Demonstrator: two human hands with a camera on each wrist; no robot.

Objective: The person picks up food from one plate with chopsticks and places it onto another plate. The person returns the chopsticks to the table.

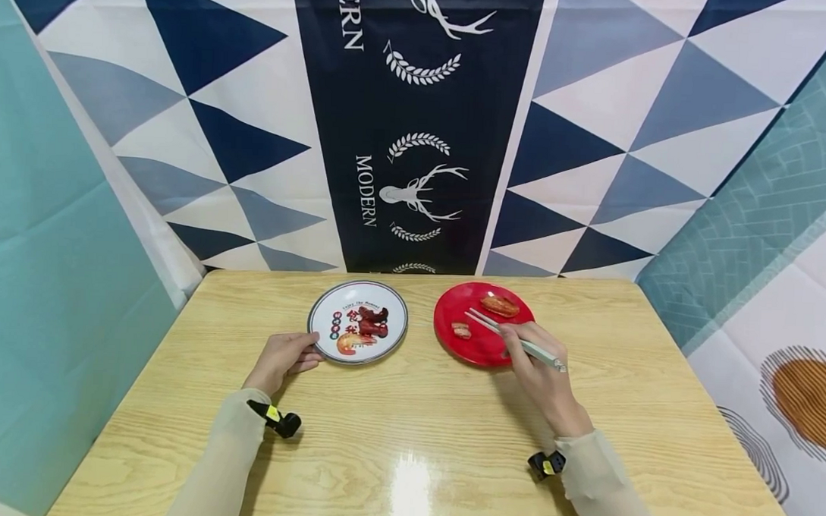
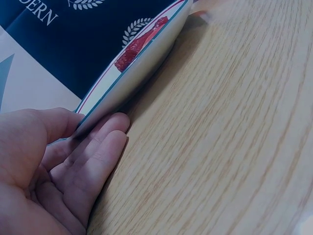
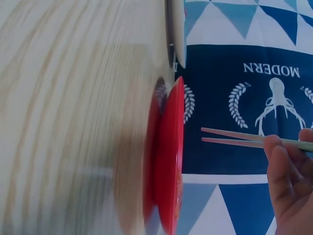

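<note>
At the left, my left hand [image 1: 288, 360] pinches the near-left rim of a white plate [image 1: 327, 316], thumb on top and fingers beneath, as the left wrist view shows. This plate bears lettering and red-brown and orange food shapes; whether these are printed or lie on it I cannot tell. My right hand [image 1: 544, 373] holds a pair of pale green chopsticks [image 1: 542, 354] above a red plate [image 1: 478, 354]. Their tips [image 3: 210, 134] stand slightly apart with nothing between them. On the red plate lie a browned oblong food piece [image 1: 500, 305] and a small striped meat-like piece [image 1: 461, 330].
Both plates stand near the back of a wooden table [image 1: 379, 439], with a gap between them. Behind it hangs a patterned cloth [image 1: 418, 99] with triangles and deer heads. Teal cloth [image 1: 50, 276] hangs at the left, and more patterned cloth [image 1: 761, 262] at the right.
</note>
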